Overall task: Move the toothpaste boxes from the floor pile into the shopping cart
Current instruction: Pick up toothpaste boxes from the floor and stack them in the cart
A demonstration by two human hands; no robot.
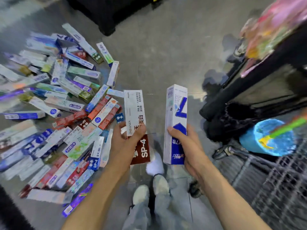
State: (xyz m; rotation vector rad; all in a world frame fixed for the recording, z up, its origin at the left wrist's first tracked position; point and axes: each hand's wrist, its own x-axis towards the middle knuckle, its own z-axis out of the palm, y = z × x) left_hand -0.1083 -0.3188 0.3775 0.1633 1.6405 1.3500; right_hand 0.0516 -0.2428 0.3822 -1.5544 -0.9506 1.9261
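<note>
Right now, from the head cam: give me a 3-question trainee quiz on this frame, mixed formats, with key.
1. True or false: the left hand holds a white and dark red box marked SP-4.
2. Multiple choice: where does the floor pile of toothpaste boxes lie in the view?
A. Left of the hands
B. Inside the cart
C. Right of the hands
3. Fill in: the right hand grips a white and ____ box, held upright.

Key
1. True.
2. A. The wire shopping cart is at lower right, holding a blue cup.
3. Blue.
</note>
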